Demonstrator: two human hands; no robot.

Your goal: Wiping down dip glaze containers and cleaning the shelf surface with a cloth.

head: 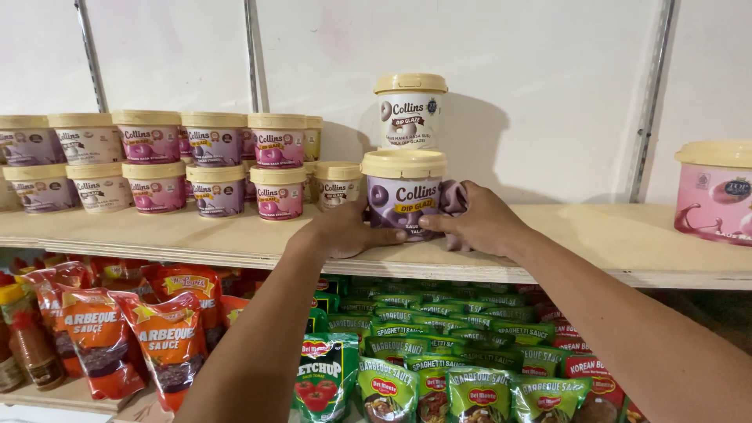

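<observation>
Both hands clasp the purple tub [403,200] on the wooden shelf [611,239], left hand [345,231] and right hand [479,222] on opposite sides, a white tub [410,111] stacked on top. The right hand also pinches a purple cloth [454,200] against it. This looks like positioning the stack; sliding it calls for keeping the top tub balanced.

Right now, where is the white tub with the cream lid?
Head view, centre: the white tub stands on the purple tub, which both hands grip on the wooden shelf.
</observation>
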